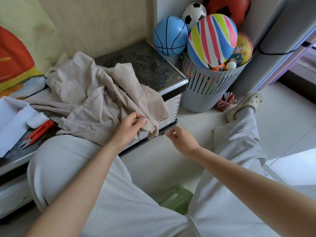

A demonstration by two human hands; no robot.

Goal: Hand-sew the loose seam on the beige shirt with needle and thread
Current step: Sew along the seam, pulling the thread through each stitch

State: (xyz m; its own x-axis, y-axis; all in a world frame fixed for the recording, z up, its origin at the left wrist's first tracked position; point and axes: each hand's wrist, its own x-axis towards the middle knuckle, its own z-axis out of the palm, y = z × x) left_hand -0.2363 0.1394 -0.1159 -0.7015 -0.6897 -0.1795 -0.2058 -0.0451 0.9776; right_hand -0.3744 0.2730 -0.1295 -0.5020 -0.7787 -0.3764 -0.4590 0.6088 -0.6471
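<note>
We've got the beige shirt (95, 100) bunched up on the dark worktop (150, 65), with its near corner hanging over the front edge. Our left hand (131, 124) grips that hanging corner, thumb on top and fingers curled into a fold right by the frayed hem.

Our right hand (181, 137) hovers just right of the shirt, not touching the cloth. The fingertips are bunched together like they're pinching something tiny. It's blurry there though, so we honestly cannot tell if a needle is in them. Any thread running back to the shirt is too fine to make out.

Left of the shirt lie orange snips (38, 130) and a white roll (36, 119). A white box (12, 117) further left is cut off by the frame edge. To the right of the shirt, past the end of the worktop, there's a grey slotted basket (205, 89) piled with balls (212, 40). Below the shirt, a green stool (176, 199) is mostly hidden between our legs (102, 194).
</note>
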